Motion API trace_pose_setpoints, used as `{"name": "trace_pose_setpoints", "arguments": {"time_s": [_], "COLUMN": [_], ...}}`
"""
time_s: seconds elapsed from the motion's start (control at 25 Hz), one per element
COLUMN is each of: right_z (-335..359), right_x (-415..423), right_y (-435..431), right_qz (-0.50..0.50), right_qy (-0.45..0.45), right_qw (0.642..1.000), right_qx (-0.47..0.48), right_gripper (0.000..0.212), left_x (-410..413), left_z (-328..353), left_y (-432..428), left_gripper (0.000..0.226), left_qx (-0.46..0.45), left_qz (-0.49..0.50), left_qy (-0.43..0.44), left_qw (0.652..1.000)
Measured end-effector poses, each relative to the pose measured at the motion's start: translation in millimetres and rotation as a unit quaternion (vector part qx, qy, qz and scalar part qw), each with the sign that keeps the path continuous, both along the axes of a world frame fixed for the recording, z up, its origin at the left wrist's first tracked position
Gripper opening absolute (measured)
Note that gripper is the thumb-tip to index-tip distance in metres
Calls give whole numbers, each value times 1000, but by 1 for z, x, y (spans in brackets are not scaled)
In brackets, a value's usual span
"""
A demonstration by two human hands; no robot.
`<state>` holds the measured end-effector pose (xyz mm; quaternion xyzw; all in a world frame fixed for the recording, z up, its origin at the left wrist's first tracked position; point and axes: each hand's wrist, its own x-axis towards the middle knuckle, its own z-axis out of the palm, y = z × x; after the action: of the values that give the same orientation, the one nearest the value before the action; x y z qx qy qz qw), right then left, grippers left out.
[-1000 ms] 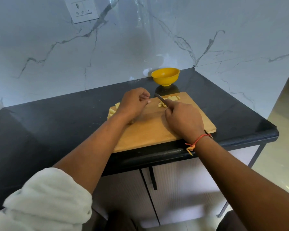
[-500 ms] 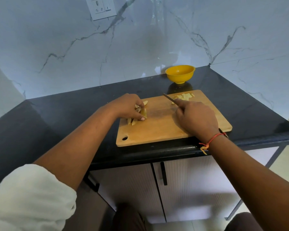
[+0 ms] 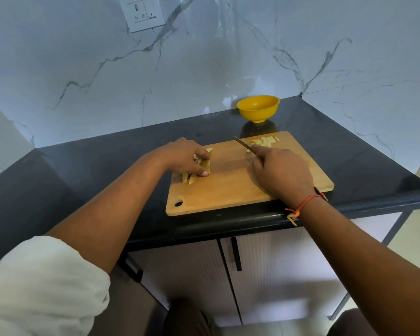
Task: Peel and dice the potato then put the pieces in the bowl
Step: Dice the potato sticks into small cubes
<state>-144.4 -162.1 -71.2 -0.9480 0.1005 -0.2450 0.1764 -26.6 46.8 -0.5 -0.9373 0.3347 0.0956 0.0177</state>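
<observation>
Head view: left hand curled over a bundle of potato strips at the left end of the cutting board, right hand gripping the knife near diced pieces at the far right corner. Probably best to square the strips, keep the holding hand clawed and cut crosswise evenly before filling the yellow bowl behind the board.

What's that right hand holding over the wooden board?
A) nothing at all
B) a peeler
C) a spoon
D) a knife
D: the right hand grips a knife, its thin blade pointing away over the cutting board, next to the diced potato pieces.
</observation>
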Motion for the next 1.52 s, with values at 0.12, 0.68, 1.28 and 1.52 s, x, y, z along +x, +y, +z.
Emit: {"name": "trace_pose_setpoints", "arguments": {"time_s": [0.12, 0.68, 1.28, 1.52], "right_z": [1, 1, 2, 3], "right_x": [-1, -1, -2, -3], "right_y": [0, 1, 2, 3], "right_qz": [-1, -2, -12, -13], "right_qy": [-1, -5, -1, 1], "right_qw": [1000, 1000, 1000, 1000], "right_qx": [1, 10, 1, 2], "right_gripper": [41, 41, 39, 39], "left_x": [0, -12, -6, -9], "left_z": [-1, 0, -7, -8], "left_y": [1, -5, -7, -8], "left_gripper": [55, 67, 51, 46], "left_qx": [11, -6, -14, -10], "left_qz": [-5, 16, -7, -1], "left_qy": [-18, -8, -14, -46], "left_qw": [1000, 1000, 1000, 999]}}
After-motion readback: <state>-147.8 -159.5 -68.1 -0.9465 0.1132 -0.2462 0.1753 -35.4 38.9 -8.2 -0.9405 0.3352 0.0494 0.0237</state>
